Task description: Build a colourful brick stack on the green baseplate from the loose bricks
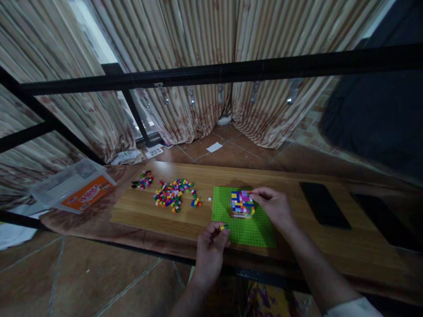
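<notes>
A block built of many-coloured toy bricks (242, 203) stands on a green studded baseplate (220, 215). My right hand (272, 204) reaches in from the right, its thumb and forefinger pinched at the block's back right top corner. Whatever lies between those fingertips is too small to make out. In front of the block, over the plate's near left edge, my left hand (212, 246) is closed on small toy bricks (224, 227), yellow and dark green. A single white brick (209, 199) lies just left of the plate.
Loose bricks form a large pile (173, 193) and a smaller pile (142, 180) on the wooden board (132, 209). A clear plastic box (76, 185) with an orange label stands at far left. Dark flat panels (324, 204) lie on the right. A black metal bar (211, 72) crosses beyond.
</notes>
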Demonstrator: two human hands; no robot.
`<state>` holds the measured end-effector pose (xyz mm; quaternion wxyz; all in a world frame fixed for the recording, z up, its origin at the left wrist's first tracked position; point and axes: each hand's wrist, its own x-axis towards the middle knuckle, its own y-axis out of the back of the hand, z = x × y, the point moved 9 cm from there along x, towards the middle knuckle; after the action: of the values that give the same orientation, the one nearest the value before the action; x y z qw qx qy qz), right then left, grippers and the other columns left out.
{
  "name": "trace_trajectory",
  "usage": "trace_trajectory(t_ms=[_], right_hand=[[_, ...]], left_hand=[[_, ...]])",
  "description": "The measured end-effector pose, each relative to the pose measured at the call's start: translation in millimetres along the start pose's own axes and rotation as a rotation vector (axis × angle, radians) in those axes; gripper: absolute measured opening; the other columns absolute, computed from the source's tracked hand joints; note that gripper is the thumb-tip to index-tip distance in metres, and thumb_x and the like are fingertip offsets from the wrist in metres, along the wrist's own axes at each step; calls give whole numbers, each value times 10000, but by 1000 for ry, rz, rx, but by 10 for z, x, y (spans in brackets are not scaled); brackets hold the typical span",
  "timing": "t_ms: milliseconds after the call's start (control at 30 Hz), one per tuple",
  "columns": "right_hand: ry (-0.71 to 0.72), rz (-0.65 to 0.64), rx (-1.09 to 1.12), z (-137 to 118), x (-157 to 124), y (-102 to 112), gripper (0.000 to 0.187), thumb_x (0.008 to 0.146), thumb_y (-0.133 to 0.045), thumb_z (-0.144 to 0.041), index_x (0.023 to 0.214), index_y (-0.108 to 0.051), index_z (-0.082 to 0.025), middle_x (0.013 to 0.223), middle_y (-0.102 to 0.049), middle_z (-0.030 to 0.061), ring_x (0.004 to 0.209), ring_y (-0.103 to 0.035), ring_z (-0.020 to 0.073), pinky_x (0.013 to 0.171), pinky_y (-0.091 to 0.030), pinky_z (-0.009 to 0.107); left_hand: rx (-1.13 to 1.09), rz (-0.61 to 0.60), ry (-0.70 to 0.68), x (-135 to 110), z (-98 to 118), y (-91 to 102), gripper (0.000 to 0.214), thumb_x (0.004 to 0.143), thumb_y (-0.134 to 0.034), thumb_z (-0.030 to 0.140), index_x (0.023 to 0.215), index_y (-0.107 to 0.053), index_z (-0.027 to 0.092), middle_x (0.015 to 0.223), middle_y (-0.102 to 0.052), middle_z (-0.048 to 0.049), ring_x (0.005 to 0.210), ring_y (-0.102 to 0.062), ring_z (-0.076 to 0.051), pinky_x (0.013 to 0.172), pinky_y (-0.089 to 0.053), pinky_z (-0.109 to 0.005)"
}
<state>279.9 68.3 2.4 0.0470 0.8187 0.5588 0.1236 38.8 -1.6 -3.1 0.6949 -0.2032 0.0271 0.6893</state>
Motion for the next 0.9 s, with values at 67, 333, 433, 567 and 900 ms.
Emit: trace_trajectory(t_ms=[67, 333, 433, 567, 900], right_hand=[[3, -6, -2, -23, -16, 2, 273, 643, -749, -445, 758, -739, -197, 737, -718, 26, 672, -629, 166, 668, -498, 312], [11, 19, 11, -60, -54, 31, 270, 704, -698, -451, 814, -736, -207, 761, -715, 27, 646, -594, 151, 652, -486, 310], [2, 23, 20, -39, -45, 28, 272, 696, -700, -458, 802, -730, -209, 725, -697, 16, 604, -557, 136, 606, -466, 291], [-44, 33, 49, -12, -53, 28, 283, 687, -707, -462, 807, -727, -207, 673, -669, 8, 570, -524, 128, 558, -433, 274], [-135, 57, 171, 41, -62, -25, 317, 669, -732, -493, 788, -730, -200, 634, -643, -7, 535, -471, 105, 517, -368, 247]], left_hand=[[-9, -6, 2, 13, -8, -2, 245, 665, -752, 346, 787, -660, 154, 629, -563, 31, 571, -498, -80, 564, -430, -193], [-22, 21, 0, 48, -49, 64, 262, 650, -762, 354, 791, -668, 155, 629, -577, 31, 562, -507, -81, 573, -436, -202], [-28, 32, 1, 65, -67, 86, 276, 629, -774, 361, 781, -670, 156, 627, -579, 31, 553, -505, -82, 568, -438, -207], [-44, 33, 15, 81, -92, 91, 285, 615, -783, 359, 777, -670, 154, 644, -588, 25, 571, -517, -89, 567, -439, -206], [-3, 36, 5, 99, -80, 109, 255, 634, -774, 349, 768, -671, 158, 596, -574, 34, 542, -508, -86, 573, -432, -206]])
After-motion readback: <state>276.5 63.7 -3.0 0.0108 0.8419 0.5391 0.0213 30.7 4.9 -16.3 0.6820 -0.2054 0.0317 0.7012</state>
